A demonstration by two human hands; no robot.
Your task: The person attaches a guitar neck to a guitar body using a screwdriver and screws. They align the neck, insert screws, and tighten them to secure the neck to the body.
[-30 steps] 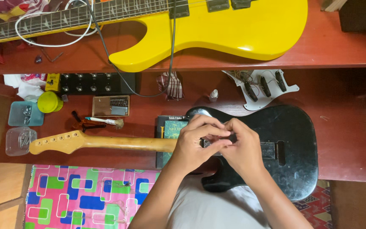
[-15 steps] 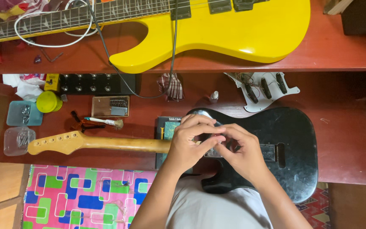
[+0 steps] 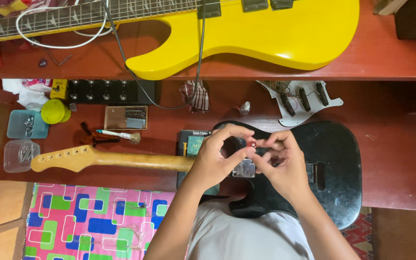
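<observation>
While both hands meet above the black guitar body (image 3: 333,168), the left hand (image 3: 217,161) and the right hand (image 3: 282,166) pinch a small red part (image 3: 252,143) between their fingertips. The left thumb and forefinger are closed on the part; the remaining left fingers arch over it. The right fingers are curled, with the thumb and forefinger tips touching the same part from the other side (its exact shape is too small to tell). The part sits in the air over the junction of body and neck, just above a square metal plate (image 3: 244,168) on the body.

The black guitar body lies flat on the red wooden bench (image 3: 396,144), its pale wooden neck (image 3: 116,159) extending toward the left, headstock first. A dark book (image 3: 191,143) lies under the neck, beside the left hand.

Further back, a white pickguard (image 3: 309,101) with three pickups and loose wires rests just beyond the body. A small white bottle (image 3: 245,108) stands near it. To the left are a black pedal unit (image 3: 107,91), a small brush (image 3: 119,136), a yellow-green lid (image 3: 54,110) and two clear plastic boxes (image 3: 22,139) holding metal hardware.

On the upper shelf lies a yellow guitar (image 3: 275,33), with a white cable (image 3: 49,41) looped over its neck.
</observation>
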